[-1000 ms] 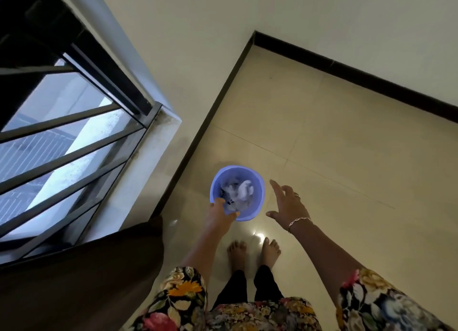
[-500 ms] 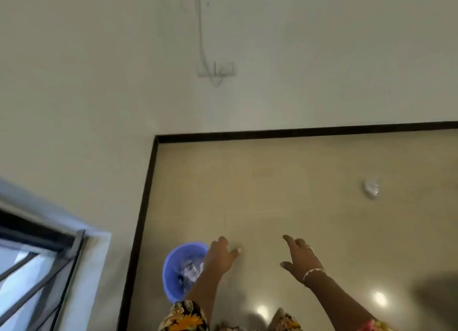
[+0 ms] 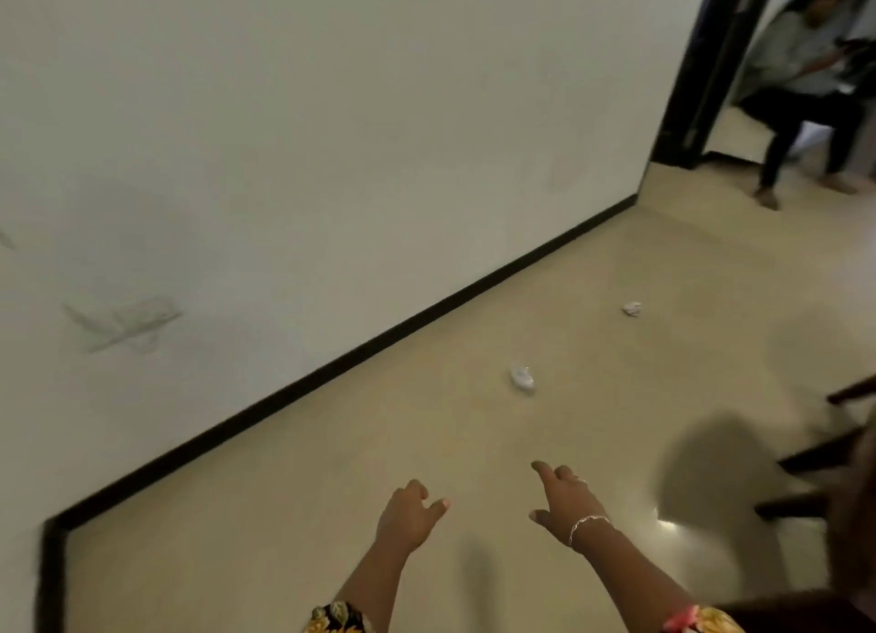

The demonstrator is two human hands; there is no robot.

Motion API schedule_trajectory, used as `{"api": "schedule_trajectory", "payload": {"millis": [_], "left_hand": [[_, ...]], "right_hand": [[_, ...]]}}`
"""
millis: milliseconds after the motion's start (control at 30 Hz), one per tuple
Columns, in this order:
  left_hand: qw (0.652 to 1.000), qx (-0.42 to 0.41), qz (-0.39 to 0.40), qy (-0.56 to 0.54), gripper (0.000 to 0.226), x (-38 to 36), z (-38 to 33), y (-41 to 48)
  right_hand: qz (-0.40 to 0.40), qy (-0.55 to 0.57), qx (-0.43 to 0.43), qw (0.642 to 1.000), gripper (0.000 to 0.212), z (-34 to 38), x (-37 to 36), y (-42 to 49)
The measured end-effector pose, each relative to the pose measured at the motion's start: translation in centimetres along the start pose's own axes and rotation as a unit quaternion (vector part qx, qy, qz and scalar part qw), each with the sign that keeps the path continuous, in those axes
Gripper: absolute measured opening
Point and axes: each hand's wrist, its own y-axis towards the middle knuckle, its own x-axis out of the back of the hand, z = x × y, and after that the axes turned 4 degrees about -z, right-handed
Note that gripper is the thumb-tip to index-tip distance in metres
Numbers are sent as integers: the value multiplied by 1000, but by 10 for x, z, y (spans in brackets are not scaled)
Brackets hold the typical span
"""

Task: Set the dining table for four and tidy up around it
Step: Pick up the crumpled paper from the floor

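Two crumpled white paper scraps lie on the beige tiled floor: the nearer scrap in the middle of the view, the farther scrap up and to the right. My left hand and my right hand reach forward low in the view, both empty with fingers loosely apart. The right wrist carries a thin bracelet. Both hands are well short of the nearer scrap. The blue bin is out of view.
A white wall with a black skirting runs diagonally on the left. Dark wooden chair legs stand at the right edge. A person sits beyond a dark doorway at top right.
My view has swung right, away from the window and the blue bin, which my left hand let go of. Two paper scraps and a doorway have come into view.
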Motion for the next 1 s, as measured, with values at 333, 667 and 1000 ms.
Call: {"api": "schedule_trajectory", "payload": {"millis": [333, 667, 1000], "left_hand": [[992, -96, 58, 53, 43, -51, -148, 102], [988, -117, 75, 74, 44, -25, -234, 276], [985, -99, 94, 101, 47, 21, -322, 432]], "right_hand": [[-24, 45, -147, 988, 65, -129, 67, 52], [-22, 44, -195, 980, 63, -156, 134, 203], [-23, 93, -203, 975, 61, -146, 206, 359]]}}
